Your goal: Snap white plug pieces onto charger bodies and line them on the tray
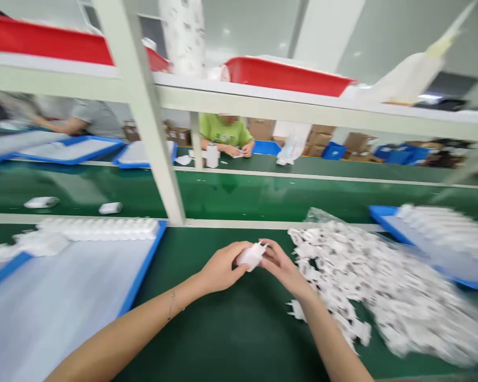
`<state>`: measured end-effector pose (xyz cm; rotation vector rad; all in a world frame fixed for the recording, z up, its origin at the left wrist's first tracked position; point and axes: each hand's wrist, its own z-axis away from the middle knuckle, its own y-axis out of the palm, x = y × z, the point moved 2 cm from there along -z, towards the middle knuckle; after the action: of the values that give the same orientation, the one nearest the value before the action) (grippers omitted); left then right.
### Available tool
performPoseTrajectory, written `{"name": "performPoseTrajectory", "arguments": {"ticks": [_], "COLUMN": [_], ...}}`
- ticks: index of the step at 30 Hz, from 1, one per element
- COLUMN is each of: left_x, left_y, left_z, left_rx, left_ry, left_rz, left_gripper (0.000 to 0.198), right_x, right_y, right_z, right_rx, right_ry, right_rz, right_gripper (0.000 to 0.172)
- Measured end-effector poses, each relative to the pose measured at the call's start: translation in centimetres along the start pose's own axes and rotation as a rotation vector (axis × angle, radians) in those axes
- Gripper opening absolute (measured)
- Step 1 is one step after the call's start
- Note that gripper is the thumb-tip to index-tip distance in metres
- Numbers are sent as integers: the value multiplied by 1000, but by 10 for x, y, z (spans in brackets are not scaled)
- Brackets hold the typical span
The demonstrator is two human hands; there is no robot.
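Pinching white charger adapter [250, 257] between left hand [222, 269] and right hand [283, 266], just above green mat [231, 329]. Long axis left-right, tilted up toward right hand. Loose adapter pile [382, 286] just right.

No lettering is legible; dark marks on the white parts [382, 286] blur beyond reading.

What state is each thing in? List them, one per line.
white charger: held off the green mat by both hands
left hand: closed on white charger
right hand: closed on white charger
pile of chargers: loose, heaped at right
left blue tray: row of white parts at far edge
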<state>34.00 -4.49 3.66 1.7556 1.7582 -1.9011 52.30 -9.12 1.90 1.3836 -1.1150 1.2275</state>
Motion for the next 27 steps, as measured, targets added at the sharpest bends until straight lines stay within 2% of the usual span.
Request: {"name": "performPoseTrajectory", "arguments": {"ticks": [2, 3, 6, 8, 10, 12, 14, 16, 21, 25, 27], "left_x": [10, 22, 72, 110, 146, 177, 197, 210, 228, 226, 215], "left_y": [-31, -50, -118, -164, -200, -223, -234, -238, -234, -223, -220], "left_z": [24, 38, 97, 143, 185, 216, 234, 239, 228, 220, 210], "left_rx": [-136, -242, -633, -829, -969, -1046, -1065, -1069, -1133, -1247, -1287], "left_ry": [-82, -150, -416, -667, -933, -1142, -1220, -1225, -1218, -1252, -1175], "left_rz": [-93, -152, -366, -521, -587, -585, -575, -577, -607, -691, -814], "left_gripper": [40, 40, 42, 49, 52, 49, 43, 37, 34, 44, 46], "right_x": [-7, -14, -37, -48, -54, -58, -62, -66, -69, -67, -65], "right_y": [12, 17, 31, 41, 47, 50, 50, 49, 49, 49, 49], "right_z": [9, 12, 21, 25, 28, 28, 27, 26, 23, 24, 24], "right_rx": [16, 42, 136, 188, 224, 239, 240, 244, 299, 331, 349], "right_ry": [48, 71, 74, 38, 9, 0, 10, 27, 67, 147, 180], "right_rz": [68, 138, 348, 427, 460, 479, 496, 501, 441, 383, 364], "right_gripper": [49, 48, 41, 35, 32, 31, 30, 29, 28, 30, 30]}}
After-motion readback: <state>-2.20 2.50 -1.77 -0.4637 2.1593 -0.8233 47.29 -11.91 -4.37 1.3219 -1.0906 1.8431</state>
